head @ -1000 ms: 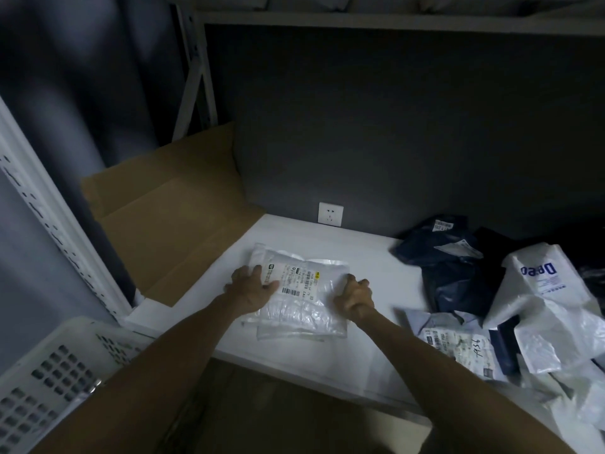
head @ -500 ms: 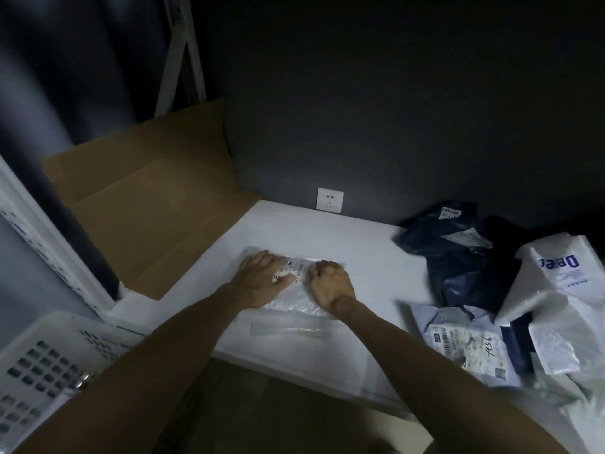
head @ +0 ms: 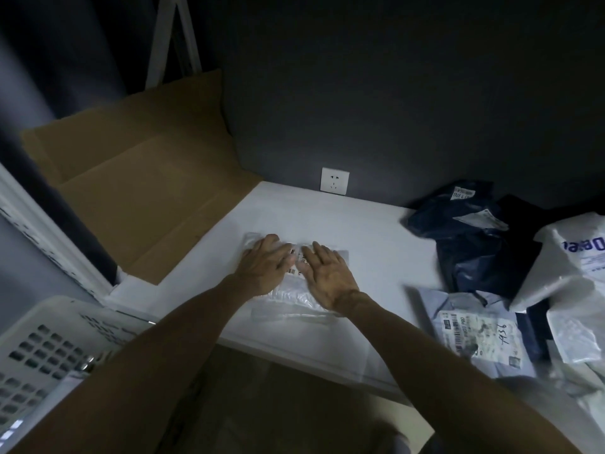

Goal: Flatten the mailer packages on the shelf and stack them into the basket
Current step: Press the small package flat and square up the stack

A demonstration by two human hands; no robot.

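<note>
Hands, left (head: pixel 266 268) and right (head: pixel 329 278), press flat, fingers straight, on clear mailer (head: pixel 294 294) at frame centre on shelf (head: pixel 327 221); neither grip holds it.

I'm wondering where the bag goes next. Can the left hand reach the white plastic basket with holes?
Probably yes. The left hand lies flat on the clear plastic mailer, and the white plastic basket sits close on that side, off the left end of the white shelf, with nothing between.
</note>
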